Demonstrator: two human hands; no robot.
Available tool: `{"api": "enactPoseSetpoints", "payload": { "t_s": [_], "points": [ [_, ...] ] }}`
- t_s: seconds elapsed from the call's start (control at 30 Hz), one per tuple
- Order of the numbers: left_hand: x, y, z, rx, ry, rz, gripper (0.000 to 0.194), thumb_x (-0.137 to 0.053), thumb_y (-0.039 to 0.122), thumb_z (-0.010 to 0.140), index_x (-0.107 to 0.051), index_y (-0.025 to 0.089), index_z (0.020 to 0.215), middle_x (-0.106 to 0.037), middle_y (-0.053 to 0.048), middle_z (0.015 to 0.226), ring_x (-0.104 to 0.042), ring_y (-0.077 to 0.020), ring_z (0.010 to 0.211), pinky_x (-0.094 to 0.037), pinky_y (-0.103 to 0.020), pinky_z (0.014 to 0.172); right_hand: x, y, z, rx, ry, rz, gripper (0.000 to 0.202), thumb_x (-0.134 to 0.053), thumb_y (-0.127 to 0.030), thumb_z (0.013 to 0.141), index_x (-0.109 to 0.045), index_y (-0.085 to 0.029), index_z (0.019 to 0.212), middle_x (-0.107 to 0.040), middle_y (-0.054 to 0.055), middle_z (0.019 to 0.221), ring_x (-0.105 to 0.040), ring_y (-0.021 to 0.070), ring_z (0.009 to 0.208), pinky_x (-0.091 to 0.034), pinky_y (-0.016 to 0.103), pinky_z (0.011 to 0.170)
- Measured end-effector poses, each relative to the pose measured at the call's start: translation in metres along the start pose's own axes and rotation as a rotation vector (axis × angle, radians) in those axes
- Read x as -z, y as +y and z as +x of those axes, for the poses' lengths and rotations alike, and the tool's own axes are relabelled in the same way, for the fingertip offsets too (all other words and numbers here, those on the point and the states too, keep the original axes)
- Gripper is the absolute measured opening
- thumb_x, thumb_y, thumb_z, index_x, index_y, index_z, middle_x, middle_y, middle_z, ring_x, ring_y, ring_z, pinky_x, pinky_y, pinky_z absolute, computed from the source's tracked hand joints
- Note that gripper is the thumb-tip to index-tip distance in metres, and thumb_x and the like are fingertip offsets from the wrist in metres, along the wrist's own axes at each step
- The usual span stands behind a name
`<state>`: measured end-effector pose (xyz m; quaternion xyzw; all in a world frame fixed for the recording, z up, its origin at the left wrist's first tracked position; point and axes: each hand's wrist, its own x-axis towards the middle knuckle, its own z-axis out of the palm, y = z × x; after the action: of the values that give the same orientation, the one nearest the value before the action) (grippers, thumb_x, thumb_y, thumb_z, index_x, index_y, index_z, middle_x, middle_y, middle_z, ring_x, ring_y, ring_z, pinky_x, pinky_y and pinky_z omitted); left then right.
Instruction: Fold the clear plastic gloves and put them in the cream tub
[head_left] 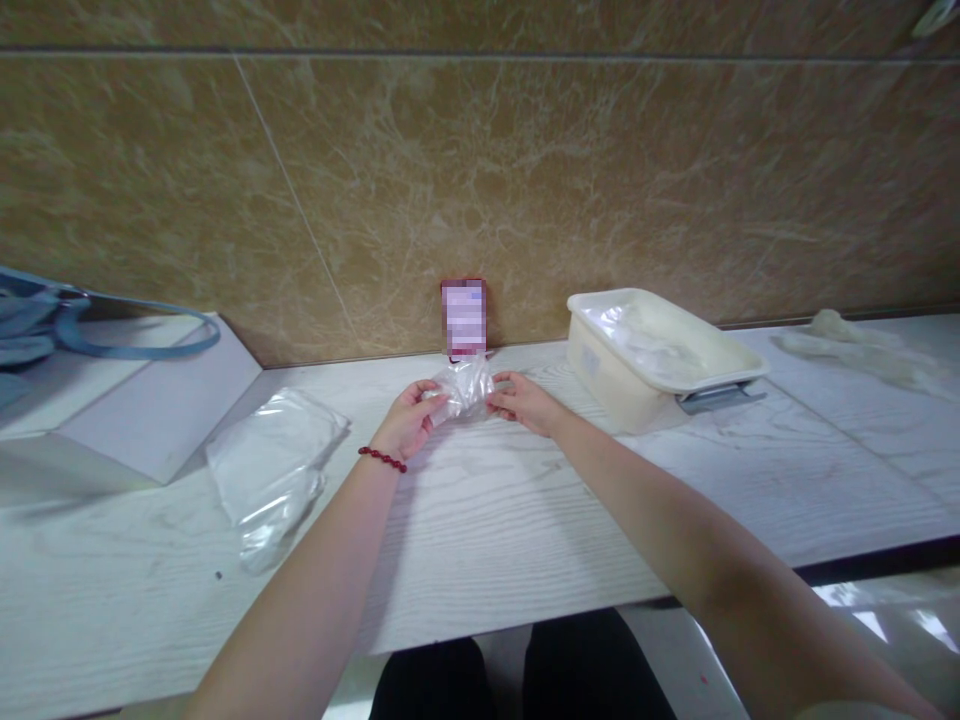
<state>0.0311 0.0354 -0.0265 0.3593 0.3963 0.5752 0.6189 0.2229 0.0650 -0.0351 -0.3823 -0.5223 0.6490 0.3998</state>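
A crumpled clear plastic bag (466,388) is held between my two hands, just above the pale wood-grain table (480,530). My left hand (411,415), with a red bead bracelet (382,459) at the wrist, pinches the bag's left side between thumb and fingers. At the right side, my right hand (525,402) has its fingertips closed on the plastic. Whatever the bag may contain cannot be made out. Right behind it, a phone (465,316) with a blurred screen leans upright against the wall.
A cream plastic tub (611,375) with clear plastic inside stands to the right. Beyond it lies crumpled translucent material (862,350). Flat clear bags (274,460) rest on the left, beside a white box (161,420) with a blue strapped bag (30,325) on it. A brown marbled wall (375,190) bounds the back.
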Motion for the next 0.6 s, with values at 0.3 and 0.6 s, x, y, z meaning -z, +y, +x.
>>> {"api": "enactPoseSetpoints", "payload": {
  "t_s": [0.3,0.6],
  "points": [
    [0.005,-0.004,0.002,0.018,-0.074,0.101,0.033,-0.067,0.006,0.057,-0.049,0.016,0.083,-0.060,0.001,0.076,-0.059,-0.0082,0.062,-0.048,-0.017,0.055,0.004,0.003,0.007,0.131,0.097,-0.037,0.029,-0.067,-0.036,0.057,-0.051,-0.017,0.072,-0.057,-0.003,0.061,-0.051,0.0071,0.057,-0.030,0.017,0.045],
    [-0.001,0.001,-0.005,0.076,-0.147,0.093,0.034,-0.063,0.000,0.059,-0.051,0.016,0.087,-0.059,0.000,0.084,-0.060,-0.0106,0.072,-0.051,-0.025,0.070,0.008,0.007,0.011,0.243,0.123,-0.054,0.025,-0.066,-0.036,0.058,-0.055,-0.016,0.068,-0.052,-0.004,0.064,-0.044,0.0059,0.059,-0.032,0.019,0.056]
  ]
}}
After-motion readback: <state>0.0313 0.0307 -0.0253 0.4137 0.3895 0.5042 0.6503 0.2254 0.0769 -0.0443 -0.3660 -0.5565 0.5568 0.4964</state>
